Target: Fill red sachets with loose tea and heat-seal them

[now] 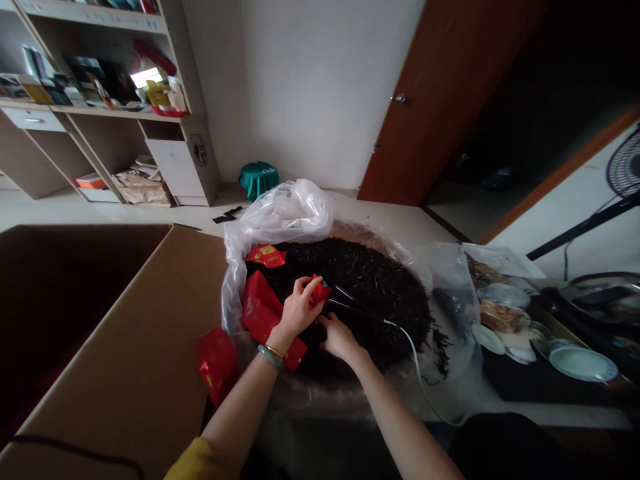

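Note:
A big heap of dark loose tea leaves (380, 280) fills a clear plastic bag (290, 213) in front of me. My left hand (299, 308) is closed on a small red packet (317, 292), held over the leaves. My right hand (337, 337) is closed low on the heap beside it, touching a dark tool (350, 301) with a white cord (415, 353); what its fingers grip is hard to make out. More red packets (260, 310) lie at the bag's left rim, and one (267, 255) lies farther back.
A large open cardboard box (135, 347) stands at my left, with a red packet (217, 363) against its side. At right, plates and bowls (583, 363) crowd a dark table. Shelves (115, 113), a green bag (257, 179) and a brown door (440, 100) lie beyond.

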### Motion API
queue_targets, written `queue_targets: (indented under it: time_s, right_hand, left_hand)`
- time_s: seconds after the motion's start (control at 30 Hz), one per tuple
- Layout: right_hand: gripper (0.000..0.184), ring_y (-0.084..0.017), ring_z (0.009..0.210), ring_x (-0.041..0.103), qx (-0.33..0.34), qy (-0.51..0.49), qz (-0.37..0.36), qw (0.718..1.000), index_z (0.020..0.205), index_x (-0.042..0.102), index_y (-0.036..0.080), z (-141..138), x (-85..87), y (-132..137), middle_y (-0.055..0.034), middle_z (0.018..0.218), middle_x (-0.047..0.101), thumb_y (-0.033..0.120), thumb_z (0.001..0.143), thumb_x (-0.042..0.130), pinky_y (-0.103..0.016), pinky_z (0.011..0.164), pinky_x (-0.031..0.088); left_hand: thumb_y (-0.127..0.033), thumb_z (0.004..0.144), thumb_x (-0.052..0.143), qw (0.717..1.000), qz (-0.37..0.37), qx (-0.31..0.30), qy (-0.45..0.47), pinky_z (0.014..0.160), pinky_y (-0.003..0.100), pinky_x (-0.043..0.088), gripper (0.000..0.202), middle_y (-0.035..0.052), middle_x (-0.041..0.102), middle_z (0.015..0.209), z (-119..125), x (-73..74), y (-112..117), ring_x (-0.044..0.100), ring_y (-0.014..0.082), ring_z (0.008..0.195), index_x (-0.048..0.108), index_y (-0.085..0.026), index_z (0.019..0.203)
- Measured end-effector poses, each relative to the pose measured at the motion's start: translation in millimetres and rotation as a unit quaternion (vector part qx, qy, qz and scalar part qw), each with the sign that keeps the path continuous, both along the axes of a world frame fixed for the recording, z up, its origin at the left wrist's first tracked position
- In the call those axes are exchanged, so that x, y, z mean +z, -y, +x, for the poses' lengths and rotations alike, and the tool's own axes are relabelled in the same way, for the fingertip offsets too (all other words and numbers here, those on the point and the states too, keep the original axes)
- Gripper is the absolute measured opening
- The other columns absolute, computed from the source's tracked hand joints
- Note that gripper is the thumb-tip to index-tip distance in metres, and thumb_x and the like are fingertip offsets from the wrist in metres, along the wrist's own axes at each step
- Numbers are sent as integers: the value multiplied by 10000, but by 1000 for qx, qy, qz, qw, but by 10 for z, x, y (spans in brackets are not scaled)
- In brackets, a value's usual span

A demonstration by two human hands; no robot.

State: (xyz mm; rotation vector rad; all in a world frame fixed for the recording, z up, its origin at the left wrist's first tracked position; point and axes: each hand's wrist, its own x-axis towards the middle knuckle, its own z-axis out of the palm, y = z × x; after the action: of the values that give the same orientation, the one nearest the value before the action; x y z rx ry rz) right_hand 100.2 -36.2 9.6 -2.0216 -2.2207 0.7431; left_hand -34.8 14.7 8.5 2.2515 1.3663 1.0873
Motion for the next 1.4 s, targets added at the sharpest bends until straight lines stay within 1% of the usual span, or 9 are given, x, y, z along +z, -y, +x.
queue_targets:
  time_s: [0.2, 0.3, 0.43, 0.5, 0.57, 0.73, 1.03, 1.23, 1.4]
  right_hand:
    - [310, -229, 891, 639, -81, -158, 98, 979, 920, 643, 195, 267, -53, -110, -54, 921, 670, 71, 641, 592, -328, 783, 486]
    - [273, -186, 757, 640, -146, -284, 91, 943, 916, 626, 195, 413, 36, -165, -18, 834, 671, 142, 649, 607, -297, 656, 528]
    - [331, -147, 590, 617, -218, -439, 30, 871, 956, 580, 210, 508, 352, -225, 3, 818, 638, 264, 637, 648, -221, 401, 467]
    - [344, -147, 579, 628, -217, -494, 19, 842, 936, 558, 210, 501, 561, -260, 12, 792, 629, 280, 618, 668, -193, 369, 435]
    - [340, -153, 585, 639, -199, -521, 10, 830, 911, 545, 207, 459, 761, -304, 18, 760, 625, 289, 609, 680, -177, 358, 421]
    - [297, -132, 610, 618, -121, -497, 4, 859, 891, 581, 198, 262, 1031, -447, 19, 790, 619, 227, 609, 670, -192, 399, 481]
    - [322, -98, 532, 565, -19, -302, 55, 951, 916, 609, 185, 185, 988, -597, 34, 731, 621, 81, 614, 575, -218, 505, 487]
    - [372, -148, 819, 618, 21, -207, 154, 966, 945, 607, 185, 180, 989, -615, -14, 904, 651, 115, 586, 669, -271, 756, 488]
    - [219, -140, 838, 650, 31, -185, 107, 977, 935, 615, 179, 165, 1005, -623, -37, 904, 692, 99, 737, 566, -252, 759, 482]
  left_hand:
    - [-270, 756, 611, 1000, 7, 16, 4, 694, 279, 544, 465, 79, 460, 1217, 16, 5, 11, 617, 173, 878, 492, -261, 1206]
    - [-274, 733, 604, 1000, 16, -5, 26, 740, 313, 541, 469, 89, 464, 1210, 1, 20, 20, 607, 193, 919, 471, -233, 1180]
    - [-158, 673, 538, 997, 23, -63, 23, 796, 333, 524, 524, 98, 465, 1238, -29, 41, 36, 595, 198, 931, 448, -223, 1185]
    - [-108, 673, 501, 997, 27, -66, 18, 799, 319, 523, 506, 90, 480, 1234, -29, 36, 35, 592, 188, 935, 468, -227, 1164]
    - [-89, 723, 471, 997, 38, -57, 17, 785, 298, 527, 436, 81, 500, 1215, -16, 20, 25, 596, 169, 925, 492, -227, 1136]
    - [-143, 861, 427, 997, 68, -39, 15, 723, 261, 539, 255, 67, 531, 1180, 8, -22, -11, 613, 142, 889, 538, -225, 1076]
    - [-157, 867, 471, 996, 81, -22, 20, 709, 260, 545, 167, 82, 507, 1218, -9, -18, -21, 615, 150, 917, 565, -211, 994]
    - [-181, 876, 477, 991, 127, 7, 41, 716, 263, 543, 128, 88, 452, 1246, 4, -30, -12, 574, 165, 1002, 569, -211, 960]
    - [-156, 868, 473, 986, 160, 13, 49, 725, 279, 543, 143, 99, 398, 1253, 2, -62, -21, 543, 176, 1033, 581, -205, 949]
